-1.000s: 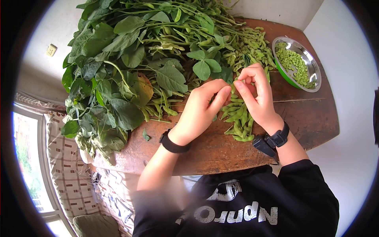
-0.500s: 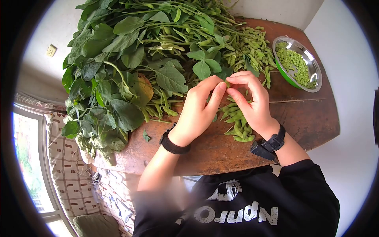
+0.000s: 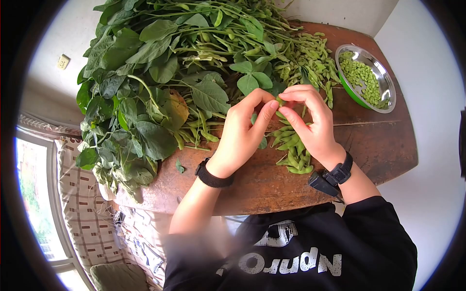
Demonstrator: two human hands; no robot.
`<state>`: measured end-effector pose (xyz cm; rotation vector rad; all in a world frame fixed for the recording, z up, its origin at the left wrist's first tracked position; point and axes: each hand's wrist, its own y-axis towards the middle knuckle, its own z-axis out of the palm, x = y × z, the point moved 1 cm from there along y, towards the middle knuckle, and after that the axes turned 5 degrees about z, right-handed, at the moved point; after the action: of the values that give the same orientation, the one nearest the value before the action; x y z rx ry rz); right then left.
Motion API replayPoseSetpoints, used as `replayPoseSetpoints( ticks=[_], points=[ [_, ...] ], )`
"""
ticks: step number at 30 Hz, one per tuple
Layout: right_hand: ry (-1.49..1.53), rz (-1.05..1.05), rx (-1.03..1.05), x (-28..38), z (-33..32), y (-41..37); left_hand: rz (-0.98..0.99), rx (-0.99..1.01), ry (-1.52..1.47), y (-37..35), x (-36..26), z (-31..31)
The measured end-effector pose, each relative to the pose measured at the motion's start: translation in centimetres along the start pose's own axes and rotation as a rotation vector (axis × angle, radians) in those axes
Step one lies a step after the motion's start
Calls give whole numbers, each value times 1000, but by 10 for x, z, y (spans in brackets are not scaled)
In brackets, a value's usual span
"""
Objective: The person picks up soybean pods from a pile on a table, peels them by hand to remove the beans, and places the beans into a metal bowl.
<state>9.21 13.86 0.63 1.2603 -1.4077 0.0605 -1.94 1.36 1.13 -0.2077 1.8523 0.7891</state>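
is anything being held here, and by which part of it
What looks like a green pod, pinched by the left hand and right hand; it is mostly hidden, so which part cannot be told.

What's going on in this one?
A person at a wooden table is pinching what looks like a green pod between the left hand and right hand. A small pile of loose pods lies just below the right hand, with more pods farther back. Leafy stalks are heaped across the left and back. At the right, a metal bowl holds shelled green beans, covering only part of its inside.
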Motion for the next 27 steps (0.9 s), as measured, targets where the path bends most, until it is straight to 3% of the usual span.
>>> replayPoseSetpoints(
  ticks=[5, 10, 19, 27],
  points=[
    [44, -24, -14, -5, 2, -3, 23, -8, 58, 0, 0, 0],
    [357, 181, 23, -4, 5, -6, 68, -30, 38, 1, 3, 1],
    [549, 259, 46, -5, 6, -10, 78, -28, -5, 1, 5, 2],
    [445, 230, 23, -5, 2, -4, -50, 47, -64, 0, -1, 0]
  ],
)
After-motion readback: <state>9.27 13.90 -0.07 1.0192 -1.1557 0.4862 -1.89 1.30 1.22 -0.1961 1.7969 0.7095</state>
